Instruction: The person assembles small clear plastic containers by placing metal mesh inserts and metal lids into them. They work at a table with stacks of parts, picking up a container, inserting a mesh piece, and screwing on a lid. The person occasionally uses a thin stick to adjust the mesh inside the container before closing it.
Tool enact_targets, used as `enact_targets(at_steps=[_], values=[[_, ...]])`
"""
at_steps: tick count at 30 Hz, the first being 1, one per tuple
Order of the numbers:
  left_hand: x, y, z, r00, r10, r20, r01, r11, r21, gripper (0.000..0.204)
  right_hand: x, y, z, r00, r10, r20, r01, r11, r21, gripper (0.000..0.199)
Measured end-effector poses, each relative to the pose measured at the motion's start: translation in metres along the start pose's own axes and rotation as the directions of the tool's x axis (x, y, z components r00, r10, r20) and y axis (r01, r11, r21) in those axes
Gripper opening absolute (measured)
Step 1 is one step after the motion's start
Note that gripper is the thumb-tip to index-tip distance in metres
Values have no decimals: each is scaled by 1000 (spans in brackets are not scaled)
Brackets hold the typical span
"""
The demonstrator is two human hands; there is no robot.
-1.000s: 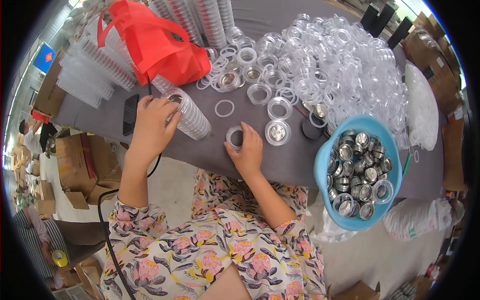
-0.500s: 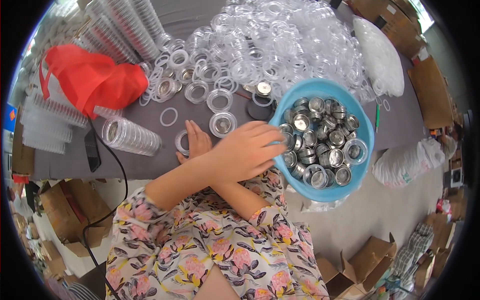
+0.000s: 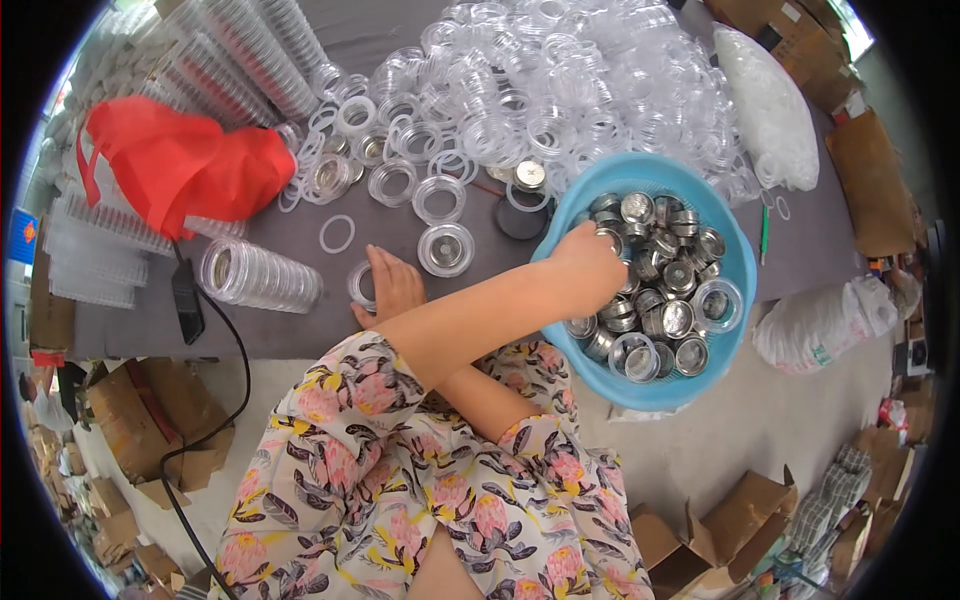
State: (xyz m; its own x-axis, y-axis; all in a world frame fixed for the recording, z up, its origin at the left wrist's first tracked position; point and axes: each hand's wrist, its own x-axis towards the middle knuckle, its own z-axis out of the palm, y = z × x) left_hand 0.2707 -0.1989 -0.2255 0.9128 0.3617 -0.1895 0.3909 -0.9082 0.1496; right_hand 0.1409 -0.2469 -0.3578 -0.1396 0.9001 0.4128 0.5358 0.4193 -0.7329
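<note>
My forearms cross, the left one over the right. My left hand reaches into a light blue plastic basin of round silvery metal pieces. Its fingers are curled among them; what they grip is hidden. On the grey tabletop, my right hand rests with thumb and forefinger around a clear round plastic ring. Right beside that hand lies a clear round case with a metal piece inside. A clear plastic rim lies just beyond it, and a thin loose ring lies to the left.
A large heap of clear plastic rings covers the far side. Stacked clear cases, a red cloth bag and a black cable are at left. A white plastic bag and a green pen are at right.
My left hand has moved right and a little away, from the basin's left rim to the metal pieces inside it. My right hand stays by the clear ring.
</note>
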Motion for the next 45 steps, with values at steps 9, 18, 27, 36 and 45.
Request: enact_targets(at_steps=[9,18,27,36,45], values=[[-179,-30,52,432,-539,-723,32,810,-585,25,-4,10,20,993,-6,121,64,872,-485,79],[-224,-46,122,569,-674,-471,595,733,-331,27,-1,8,-15,987,150,-56,-98,843,529,67],[-230,-43,114,655,-641,-400,610,761,-222,32,-2,8,-13,978,206,-41,-145,804,576,61],[-234,-51,121,632,-702,-328,585,710,-392,23,-3,8,-10,978,209,-16,-158,783,602,52],[-278,-20,26,342,-617,-709,484,762,-430,22,-2,10,-11,963,251,-93,-100,660,744,47]])
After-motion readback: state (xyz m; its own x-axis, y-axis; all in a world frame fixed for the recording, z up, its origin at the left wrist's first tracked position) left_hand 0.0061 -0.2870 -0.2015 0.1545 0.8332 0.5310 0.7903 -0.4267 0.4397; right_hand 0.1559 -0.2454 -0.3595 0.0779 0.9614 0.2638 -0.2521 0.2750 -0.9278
